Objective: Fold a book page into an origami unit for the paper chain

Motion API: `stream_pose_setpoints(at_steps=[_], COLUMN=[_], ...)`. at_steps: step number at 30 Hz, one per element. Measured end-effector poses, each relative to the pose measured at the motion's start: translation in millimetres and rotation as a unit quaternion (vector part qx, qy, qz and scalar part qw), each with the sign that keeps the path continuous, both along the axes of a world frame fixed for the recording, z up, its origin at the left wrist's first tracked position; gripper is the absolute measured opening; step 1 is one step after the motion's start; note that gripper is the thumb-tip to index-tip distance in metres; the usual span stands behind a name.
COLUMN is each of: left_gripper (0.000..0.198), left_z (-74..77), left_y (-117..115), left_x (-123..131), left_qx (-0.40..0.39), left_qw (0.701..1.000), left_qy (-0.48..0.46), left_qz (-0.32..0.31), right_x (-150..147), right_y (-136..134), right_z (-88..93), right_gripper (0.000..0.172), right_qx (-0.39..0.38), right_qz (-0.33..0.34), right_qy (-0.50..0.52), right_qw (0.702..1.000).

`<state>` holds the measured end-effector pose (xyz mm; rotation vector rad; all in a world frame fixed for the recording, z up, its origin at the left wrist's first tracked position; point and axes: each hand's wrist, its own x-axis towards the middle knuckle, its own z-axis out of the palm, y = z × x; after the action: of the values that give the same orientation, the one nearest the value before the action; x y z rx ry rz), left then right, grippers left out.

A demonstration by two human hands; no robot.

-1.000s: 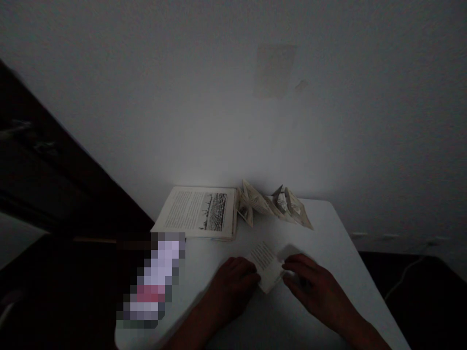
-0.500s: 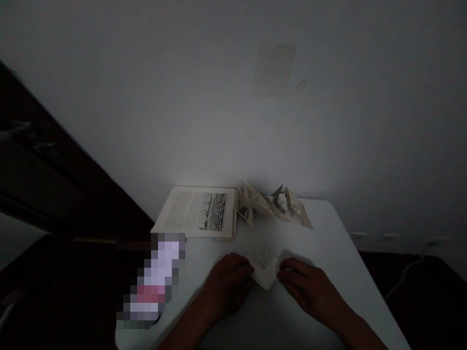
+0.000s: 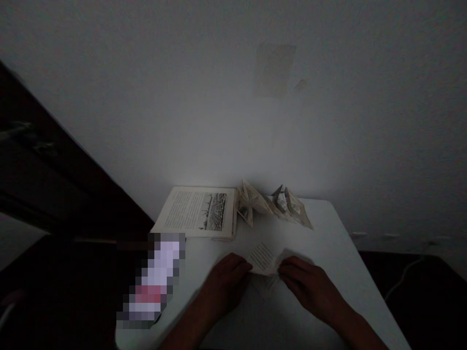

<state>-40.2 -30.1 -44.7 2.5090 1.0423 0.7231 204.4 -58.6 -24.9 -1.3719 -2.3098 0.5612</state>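
A small piece of folded printed paper (image 3: 261, 257) lies between my hands over the near part of the white table. My left hand (image 3: 230, 277) pinches its left corner between closed fingers. At the opposite corner, my right hand (image 3: 299, 277) grips the paper with thumb and fingers together. The near part of the paper looks bent, and its lower layer is dim and hard to make out. Beyond it stand a folded paper star shape (image 3: 251, 201) and other folded printed paper pieces (image 3: 290, 206).
A stack of printed pages (image 3: 189, 209) with a picture lies at the table's back left. A blurred-out phone-like object (image 3: 156, 279) is along the left edge of the table (image 3: 350, 287). Behind is a pale wall (image 3: 204, 121); a dark door (image 3: 44, 160) stands left.
The paper's near corner, flat and pointing toward me before, is now bent, leaving a straighter near edge. My hands have barely shifted.
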Motion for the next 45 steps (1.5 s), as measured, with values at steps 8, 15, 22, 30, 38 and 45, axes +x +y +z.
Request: stream_pose_setpoints(at_steps=[8,15,22,30,38,45], left_gripper=[0.031,0.028,0.026,0.018,0.017,0.016], left_z=[-0.5,-7.1,-3.0,-2.8,-3.9,-1.7], left_y=[0.6,4.0,6.8,6.9,7.6,8.2], left_x=[1.5,5.7,8.0,13.5,16.6,18.7], left_qx=[-0.015,-0.018,-0.012,0.005,-0.001,-0.013], left_qw=[0.999,0.998,0.997,0.994,0.992,0.99], left_qy=[0.013,0.003,0.001,0.017,0.022,0.048], left_qz=[0.025,0.053,0.07,0.109,0.123,0.129], right_x=[-1.1,-6.7,-12.4,-13.7,-17.5,-22.1], right_y=[0.8,2.5,3.1,5.0,7.5,8.5], right_z=[-0.7,0.7,5.3,0.3,-0.2,4.5], right_gripper=[0.018,0.017,0.023,0.021,0.019,0.018], right_qx=[-0.012,-0.018,-0.03,-0.038,-0.035,-0.032], right_qz=[-0.02,-0.066,-0.104,-0.138,-0.168,-0.187], right_qy=[0.019,0.037,0.044,0.037,0.019,-0.014], right_qw=[1.0,0.997,0.993,0.989,0.985,0.982])
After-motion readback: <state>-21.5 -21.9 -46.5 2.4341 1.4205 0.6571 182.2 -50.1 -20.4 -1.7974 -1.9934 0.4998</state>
